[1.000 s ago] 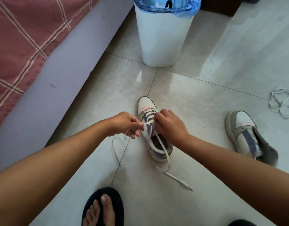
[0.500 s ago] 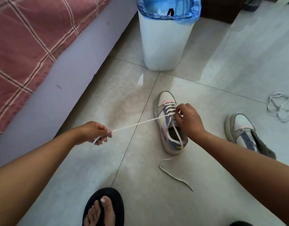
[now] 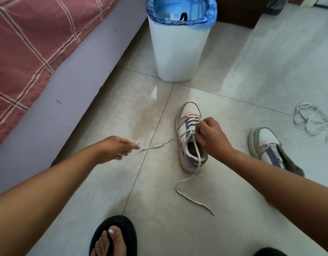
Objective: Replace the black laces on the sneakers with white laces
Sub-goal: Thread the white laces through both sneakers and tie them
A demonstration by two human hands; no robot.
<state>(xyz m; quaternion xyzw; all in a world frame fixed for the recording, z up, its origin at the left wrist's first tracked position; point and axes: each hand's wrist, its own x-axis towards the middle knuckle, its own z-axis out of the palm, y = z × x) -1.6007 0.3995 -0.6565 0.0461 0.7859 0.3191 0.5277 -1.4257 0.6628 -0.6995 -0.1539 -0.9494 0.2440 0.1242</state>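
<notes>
A white, grey and purple sneaker (image 3: 188, 113) stands on the floor tiles, toe pointing away from me, with a white lace (image 3: 160, 145) threaded through its front eyelets. My right hand (image 3: 211, 139) grips the sneaker at the eyelet rows, fingers curled over the lacing. My left hand (image 3: 113, 149), blurred, pinches one lace end out to the left; that strand hangs slack between hand and shoe. The lace's other end trails over the heel onto the floor. A second sneaker (image 3: 264, 143) with no lace lies to the right.
A loose heap of pale lace (image 3: 310, 121) lies on the floor at far right. A white bin (image 3: 178, 48) with a blue liner stands behind the sneaker. A bed (image 3: 35, 52) edge runs along the left. My foot in a black slipper (image 3: 113, 235) is at the bottom.
My left hand first drew the lace out taut to the left, then came back toward the sneaker, so the strand now sags. My right hand stays on the shoe.
</notes>
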